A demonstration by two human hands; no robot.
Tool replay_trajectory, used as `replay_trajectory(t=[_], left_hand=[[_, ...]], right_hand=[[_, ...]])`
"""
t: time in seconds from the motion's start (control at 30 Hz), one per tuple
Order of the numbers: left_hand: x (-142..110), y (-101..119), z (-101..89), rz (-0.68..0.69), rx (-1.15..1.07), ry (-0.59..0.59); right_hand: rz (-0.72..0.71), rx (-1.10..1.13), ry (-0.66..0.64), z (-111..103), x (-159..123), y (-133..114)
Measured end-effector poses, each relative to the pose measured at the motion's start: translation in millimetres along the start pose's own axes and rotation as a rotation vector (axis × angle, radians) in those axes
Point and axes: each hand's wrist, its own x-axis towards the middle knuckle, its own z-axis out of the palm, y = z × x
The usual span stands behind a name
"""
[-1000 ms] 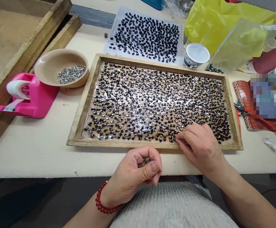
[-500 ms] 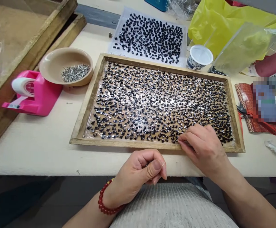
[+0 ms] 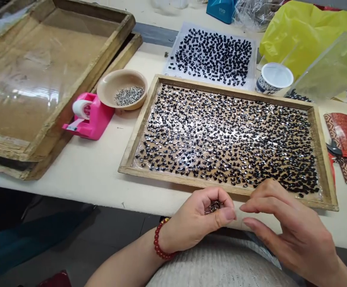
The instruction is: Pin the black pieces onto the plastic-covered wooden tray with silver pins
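My left hand [image 3: 203,215], a red bead bracelet at its wrist, is curled round a small bunch of metal pins [image 3: 213,206] in front of the tray. Just to its right, my right hand [image 3: 293,227] has thumb and forefinger parted, with nothing visible between them. Beyond both hands lies a shallow wooden tray [image 3: 173,181], its film-covered bottom crowded with small shiny black pieces [image 3: 221,135]. Similar metal pins [image 3: 129,95] fill part of a beige bowl [image 3: 107,85] left of the tray.
A pink tape dispenser [image 3: 94,119] stands by the bowl. Stacked wooden trays [image 3: 107,48] occupy the left side. Behind the tray are a white sheet [image 3: 185,30] with black pieces, a patterned cup [image 3: 273,75] and a yellow bag [image 3: 304,28]. Pliers [image 3: 334,150] lie at right.
My right hand has come back from the tray's near edge towards my left hand, its fingers now parted. The camera view has swung left. The pins in my left hand show more.
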Motion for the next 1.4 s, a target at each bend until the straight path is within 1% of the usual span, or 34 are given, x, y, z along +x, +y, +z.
replay_trajectory(t=[0.1,0.23,0.33,0.4,0.47,0.53,0.6,0.77,0.87,0.97,1.1,1.4], left_hand=[[4,0,4.1,0.009,0.024,0.005],[8,-1,7.0,-0.002,0.028,-0.014],[9,-3,7.9,-0.038,-0.008,-0.059],[9,-6,8.2,-0.059,-0.042,-0.093],[9,-7,8.6,-0.073,-0.063,-0.111],[9,-8,9.4,-0.087,-0.068,-0.098],[9,-9,10.8,-0.096,-0.064,-0.080],[11,-9,13.8,-0.113,-0.029,-0.092],[13,-9,13.5,-0.135,-0.024,-0.054],[13,-9,12.1,-0.113,0.010,-0.036],[12,-11,10.8,-0.069,0.036,-0.072],[11,-14,12.7,-0.085,-0.035,-0.090]], right_hand=[[0.003,0.049,0.024,3,-2,-4],[0.003,0.071,0.051,4,-2,-3],[0.027,0.088,0.073,0,-5,0],[0.061,0.087,0.125,-4,-10,5],[0.110,0.030,0.212,-8,-16,14],[0.152,-0.088,0.288,-12,-21,25],[0.164,-0.195,0.309,-14,-23,35],[0.110,-0.294,0.270,-11,-17,50],[0.099,-0.353,0.252,-8,-14,53],[0.103,-0.396,0.218,-6,-13,55],[0.114,-0.432,0.162,-8,-14,55],[0.108,-0.498,0.091,-10,-12,52]])
